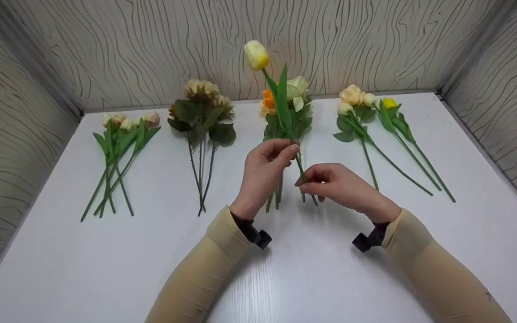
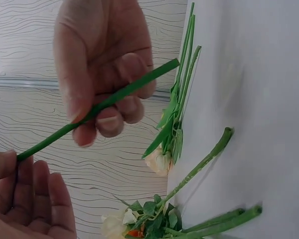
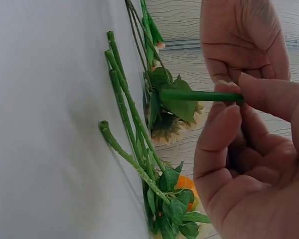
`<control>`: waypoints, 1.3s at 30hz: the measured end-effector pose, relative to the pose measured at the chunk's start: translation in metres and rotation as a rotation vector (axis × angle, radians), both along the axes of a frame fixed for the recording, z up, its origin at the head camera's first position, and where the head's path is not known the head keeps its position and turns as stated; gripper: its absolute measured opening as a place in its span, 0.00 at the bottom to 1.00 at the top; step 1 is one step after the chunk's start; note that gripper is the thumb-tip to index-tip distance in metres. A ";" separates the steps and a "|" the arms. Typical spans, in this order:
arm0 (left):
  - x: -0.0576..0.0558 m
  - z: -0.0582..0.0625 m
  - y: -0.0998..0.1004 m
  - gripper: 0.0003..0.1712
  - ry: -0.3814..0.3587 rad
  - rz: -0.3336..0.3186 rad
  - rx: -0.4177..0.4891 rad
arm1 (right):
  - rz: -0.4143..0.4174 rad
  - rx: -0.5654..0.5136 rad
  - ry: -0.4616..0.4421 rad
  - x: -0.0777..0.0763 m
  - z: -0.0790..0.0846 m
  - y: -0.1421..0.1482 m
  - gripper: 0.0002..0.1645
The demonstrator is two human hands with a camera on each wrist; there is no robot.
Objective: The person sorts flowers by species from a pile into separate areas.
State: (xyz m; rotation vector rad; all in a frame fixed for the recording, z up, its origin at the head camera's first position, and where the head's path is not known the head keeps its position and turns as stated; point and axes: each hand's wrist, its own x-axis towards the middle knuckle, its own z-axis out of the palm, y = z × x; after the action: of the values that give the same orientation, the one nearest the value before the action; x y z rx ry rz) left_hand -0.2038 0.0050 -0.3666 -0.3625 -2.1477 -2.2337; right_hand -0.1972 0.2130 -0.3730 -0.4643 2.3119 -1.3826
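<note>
A pale yellow artificial tulip (image 1: 256,55) with long green leaves is held up above the table. My left hand (image 1: 269,168) pinches its stem just under the leaves, between thumb and fingers. Lower down, the thumb and fingers of my right hand (image 1: 341,186) pinch the same green stem (image 2: 139,82), whose cut end sticks out past them in the left wrist view. Behind the tulip lies a bunch with a cream flower (image 1: 297,87), an orange flower (image 1: 267,101) and green leaves, partly hidden by the tulip and my left hand.
On the white table (image 1: 106,269), pink and white tulips (image 1: 126,123) lie at the far left, with a bunch of cream-brown flowers (image 1: 202,92) beside them. To the right are peach flowers (image 1: 352,95) and a yellow tulip (image 1: 389,103). A wood-patterned wall (image 1: 352,40) stands behind.
</note>
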 end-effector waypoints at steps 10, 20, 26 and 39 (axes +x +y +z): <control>-0.002 0.000 -0.005 0.11 0.026 0.045 0.110 | 0.009 -0.095 -0.075 -0.002 -0.010 -0.004 0.23; -0.002 -0.001 -0.006 0.12 0.011 0.019 0.139 | 0.033 -0.125 -0.078 0.000 -0.010 -0.010 0.19; -0.003 -0.001 -0.014 0.11 0.004 0.024 0.147 | 0.043 -0.116 -0.068 -0.002 -0.011 -0.013 0.20; -0.031 0.006 -0.180 0.18 -0.095 0.341 -0.305 | -0.011 -0.132 -0.044 -0.006 -0.007 -0.001 0.24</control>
State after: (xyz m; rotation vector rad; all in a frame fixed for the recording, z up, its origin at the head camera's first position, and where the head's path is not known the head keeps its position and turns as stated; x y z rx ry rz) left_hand -0.2345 -0.1755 -0.3610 0.1051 -2.3842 -1.7811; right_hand -0.2029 0.2122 -0.3804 -0.4563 2.2005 -1.5417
